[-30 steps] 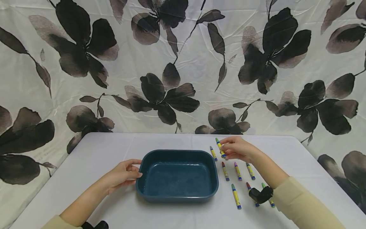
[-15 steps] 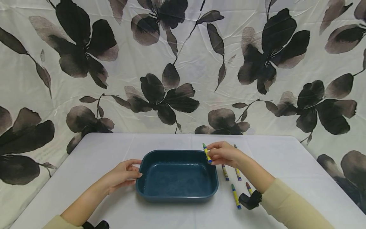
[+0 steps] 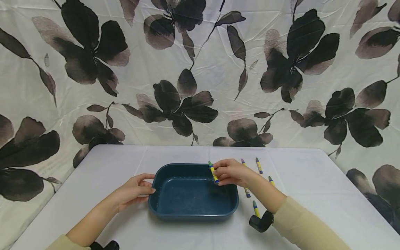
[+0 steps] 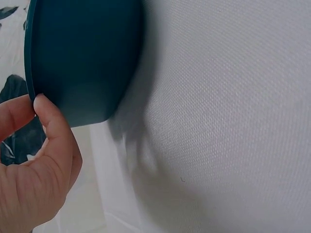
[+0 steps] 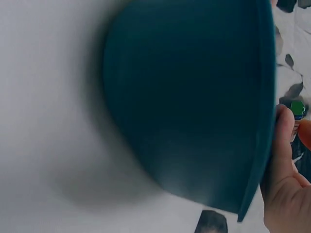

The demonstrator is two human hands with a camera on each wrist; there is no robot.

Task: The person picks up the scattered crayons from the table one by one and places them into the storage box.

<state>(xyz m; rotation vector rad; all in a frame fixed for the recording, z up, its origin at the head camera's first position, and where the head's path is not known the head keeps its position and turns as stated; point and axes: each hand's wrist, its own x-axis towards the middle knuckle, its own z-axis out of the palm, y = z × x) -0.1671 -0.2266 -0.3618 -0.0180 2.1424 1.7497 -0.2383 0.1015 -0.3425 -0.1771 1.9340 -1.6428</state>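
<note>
A dark teal rectangular dish (image 3: pixel 193 199) stands on the white table. My left hand (image 3: pixel 135 190) pinches its left rim; in the left wrist view the thumb (image 4: pixel 57 128) lies on the outer wall just under the edge. My right hand (image 3: pixel 232 172) pinches a green crayon (image 3: pixel 213 173) with a yellow wrapper, held tilted above the right back part of the dish. The right wrist view has the dish's outer wall (image 5: pixel 189 97) up close and the crayon's green end (image 5: pixel 297 108) beyond the thumb.
Several more crayons lie right of the dish, among them one at the back (image 3: pixel 259 165) and one in front (image 3: pixel 256 209). My right forearm covers some of them. A floral cloth (image 3: pixel 187 104) hangs behind the table.
My right hand has carried the green crayon leftward and toward me, from the crayon rows to over the dish. The left hand and the dish have stayed in place.
</note>
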